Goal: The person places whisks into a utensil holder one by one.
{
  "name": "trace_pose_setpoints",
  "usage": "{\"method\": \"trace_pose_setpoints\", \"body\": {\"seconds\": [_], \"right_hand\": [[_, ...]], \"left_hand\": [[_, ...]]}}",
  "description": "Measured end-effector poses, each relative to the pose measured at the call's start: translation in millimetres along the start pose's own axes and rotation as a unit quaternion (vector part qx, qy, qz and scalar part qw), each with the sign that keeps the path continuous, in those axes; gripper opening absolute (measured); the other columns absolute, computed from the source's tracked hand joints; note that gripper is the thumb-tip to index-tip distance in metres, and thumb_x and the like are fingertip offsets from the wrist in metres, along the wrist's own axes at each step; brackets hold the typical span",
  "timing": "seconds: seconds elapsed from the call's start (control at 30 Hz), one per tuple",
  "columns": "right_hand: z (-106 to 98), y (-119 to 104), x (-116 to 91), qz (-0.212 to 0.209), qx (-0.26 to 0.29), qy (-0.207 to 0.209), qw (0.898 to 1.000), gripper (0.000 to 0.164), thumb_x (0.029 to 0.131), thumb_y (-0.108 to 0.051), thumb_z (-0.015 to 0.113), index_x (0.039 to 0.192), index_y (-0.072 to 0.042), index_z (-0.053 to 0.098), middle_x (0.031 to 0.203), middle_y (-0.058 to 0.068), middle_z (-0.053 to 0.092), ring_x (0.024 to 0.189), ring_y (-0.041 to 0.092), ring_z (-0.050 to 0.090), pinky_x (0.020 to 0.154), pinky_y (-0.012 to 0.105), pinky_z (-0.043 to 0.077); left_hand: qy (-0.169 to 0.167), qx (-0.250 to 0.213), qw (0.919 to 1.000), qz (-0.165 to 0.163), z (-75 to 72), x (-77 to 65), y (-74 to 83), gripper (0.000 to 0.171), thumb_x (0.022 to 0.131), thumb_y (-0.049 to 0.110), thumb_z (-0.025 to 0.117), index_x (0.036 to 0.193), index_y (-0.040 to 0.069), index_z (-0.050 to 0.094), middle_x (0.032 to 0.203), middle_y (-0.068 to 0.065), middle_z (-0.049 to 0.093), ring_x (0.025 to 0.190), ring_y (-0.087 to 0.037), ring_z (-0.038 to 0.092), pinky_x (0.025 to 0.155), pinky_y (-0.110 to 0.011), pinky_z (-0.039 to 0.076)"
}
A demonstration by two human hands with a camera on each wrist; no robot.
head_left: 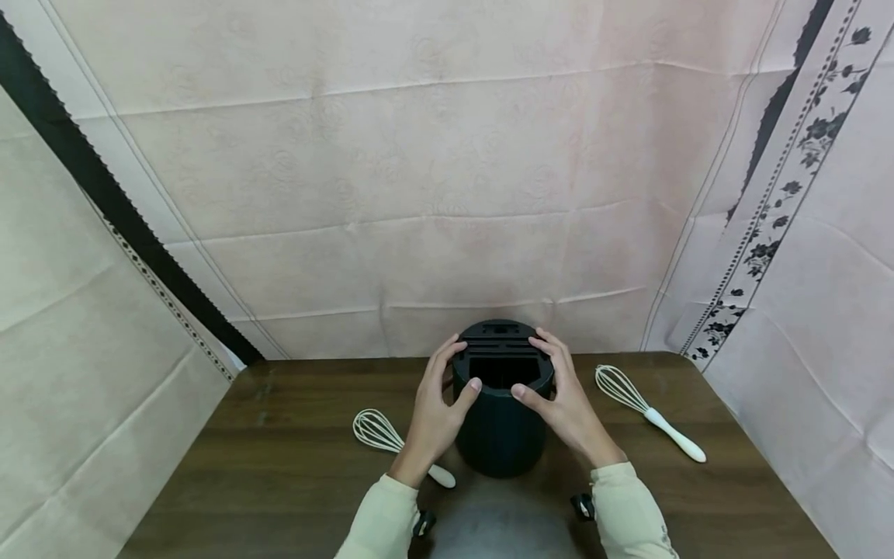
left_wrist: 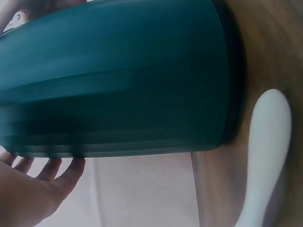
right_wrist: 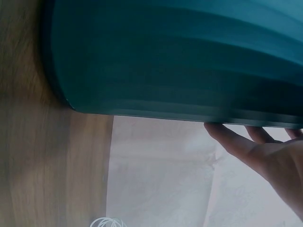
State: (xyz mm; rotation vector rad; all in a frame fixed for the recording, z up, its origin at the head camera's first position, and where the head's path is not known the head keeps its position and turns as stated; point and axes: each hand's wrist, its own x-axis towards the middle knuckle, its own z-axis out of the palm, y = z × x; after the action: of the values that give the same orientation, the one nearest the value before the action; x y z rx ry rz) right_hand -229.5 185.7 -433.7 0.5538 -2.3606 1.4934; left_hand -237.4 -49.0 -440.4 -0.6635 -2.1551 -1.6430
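A dark green utensil holder (head_left: 501, 435), round with a slotted black top and a wide opening, stands upright on the wooden table. My left hand (head_left: 438, 415) grips its upper left side, fingers along the side and thumb at the front rim. On the opposite side my right hand (head_left: 562, 407) holds it the same way. Both wrist views show fingertips (left_wrist: 71, 172) (right_wrist: 222, 132) against the holder's ridged wall. A white whisk (head_left: 377, 431) lies left of the holder, partly hidden under my left forearm; its handle (left_wrist: 270, 151) fills the edge of the left wrist view.
A second white whisk (head_left: 655, 418) lies to the right, its handle slanting toward the front right. The brown table (head_left: 293, 466) ends at the back against a pale cloth wall (head_left: 419, 194). More cloth hangs on the left and right sides.
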Motion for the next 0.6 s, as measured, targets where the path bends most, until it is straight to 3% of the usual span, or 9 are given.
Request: {"method": "trace_pose_setpoints", "body": {"seconds": [0.2, 0.6], "right_hand": [[7, -9, -10, -0.004, 0.0, -0.004, 1.0, 0.079, 0.097, -0.035, 0.075, 0.163, -0.024, 0.033, 0.175, -0.003, 0.014, 0.159, 0.038, 0.013, 0.113, 0.084, 0.018], [19, -20, -20, -0.012, 0.005, 0.007, 1.0, 0.081, 0.095, -0.031, 0.078, 0.163, -0.021, 0.035, 0.174, 0.001, 0.017, 0.159, 0.038, 0.015, 0.115, 0.082, 0.017]], "left_hand": [[0.014, -0.002, 0.9999, 0.007, -6.6, -14.6, 3.2, 0.054, 0.104, 0.027, 0.068, 0.155, 0.026, 0.049, 0.168, 0.007, 0.035, 0.148, -0.028, 0.043, 0.11, -0.065, 0.046], [0.014, 0.003, 0.9998, 0.014, -19.0, -26.5, 8.6, 0.055, 0.103, 0.023, 0.07, 0.154, 0.024, 0.05, 0.167, 0.006, 0.037, 0.149, -0.026, 0.043, 0.107, -0.065, 0.048]]}}
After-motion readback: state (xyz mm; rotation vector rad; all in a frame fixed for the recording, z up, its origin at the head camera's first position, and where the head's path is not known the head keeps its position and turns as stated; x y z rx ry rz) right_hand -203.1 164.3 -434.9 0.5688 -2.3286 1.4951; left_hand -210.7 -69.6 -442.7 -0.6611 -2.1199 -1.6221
